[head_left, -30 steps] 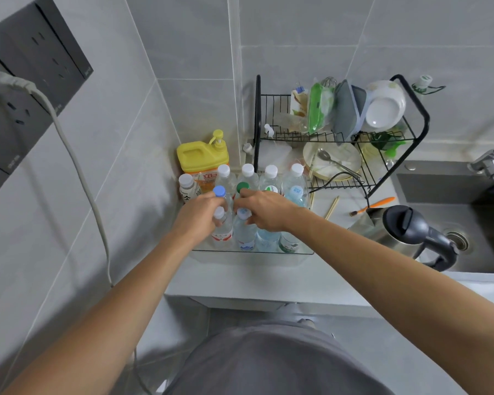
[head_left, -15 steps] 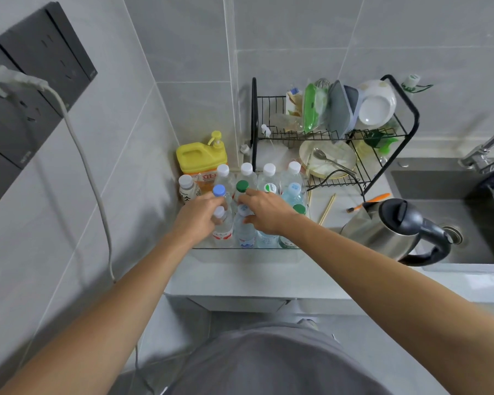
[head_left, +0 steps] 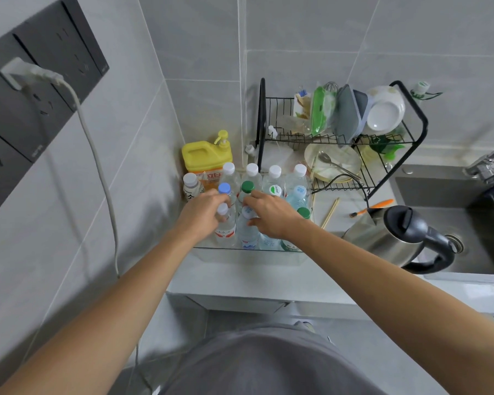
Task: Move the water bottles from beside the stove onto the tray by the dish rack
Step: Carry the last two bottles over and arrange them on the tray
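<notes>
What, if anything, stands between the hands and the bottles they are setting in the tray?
Nothing visible. The left hand grips the red-label bottle and the right hand grips the bottle beside it; both bottles already stand inside the clear tray, packed against other bottles.

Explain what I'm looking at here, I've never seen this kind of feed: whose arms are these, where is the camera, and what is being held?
There is no machine: these are a person's two bare arms, filmed by one wide-angle camera worn on the head, looking forward and down.

On the pale counter, a clear plastic tray holds a cluster of clear plastic water bottles. The left hand grips a white-capped bottle with a red label. The right hand grips a white-capped bottle with a blue label beside it.

Behind the tray stands a yellow pump jug. To its right are a black wire dish rack, a steel kettle with a black handle and the sink.
</notes>
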`<state>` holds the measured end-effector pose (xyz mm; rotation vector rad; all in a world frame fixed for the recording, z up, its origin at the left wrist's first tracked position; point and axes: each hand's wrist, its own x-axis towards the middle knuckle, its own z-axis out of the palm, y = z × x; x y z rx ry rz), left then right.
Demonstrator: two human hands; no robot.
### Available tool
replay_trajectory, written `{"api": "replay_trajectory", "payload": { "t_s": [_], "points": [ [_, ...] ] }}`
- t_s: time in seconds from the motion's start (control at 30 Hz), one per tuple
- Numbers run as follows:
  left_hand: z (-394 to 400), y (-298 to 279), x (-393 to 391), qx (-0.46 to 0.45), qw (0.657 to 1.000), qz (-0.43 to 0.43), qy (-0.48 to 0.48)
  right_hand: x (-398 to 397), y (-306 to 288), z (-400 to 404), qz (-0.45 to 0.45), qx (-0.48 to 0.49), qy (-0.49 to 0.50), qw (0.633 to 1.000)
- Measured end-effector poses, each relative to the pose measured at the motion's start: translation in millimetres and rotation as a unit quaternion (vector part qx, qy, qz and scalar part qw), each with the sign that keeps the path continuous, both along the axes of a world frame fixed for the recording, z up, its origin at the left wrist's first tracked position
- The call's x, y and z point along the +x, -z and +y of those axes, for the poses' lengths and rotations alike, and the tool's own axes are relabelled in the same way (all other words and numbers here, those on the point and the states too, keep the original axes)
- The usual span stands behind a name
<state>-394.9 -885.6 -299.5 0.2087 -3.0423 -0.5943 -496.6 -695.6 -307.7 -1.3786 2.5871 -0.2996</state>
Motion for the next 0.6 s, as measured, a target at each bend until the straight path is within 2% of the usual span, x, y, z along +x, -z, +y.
{"api": "replay_trajectory", "payload": {
  "t_s": [0.3, 0.6],
  "points": [
    [0.3, 1.2, 2.2, 0.006, 1.000, -0.005, 0.002, 4.6, -5.9, -0.1, -0.013, 0.013, 0.016, 1.000],
    [-2.6, 3.1, 4.4, -0.003, 1.000, -0.006, 0.002, 20.2, -10.3, 0.2, 0.028, 0.014, 0.023, 0.999]
  ]
}}
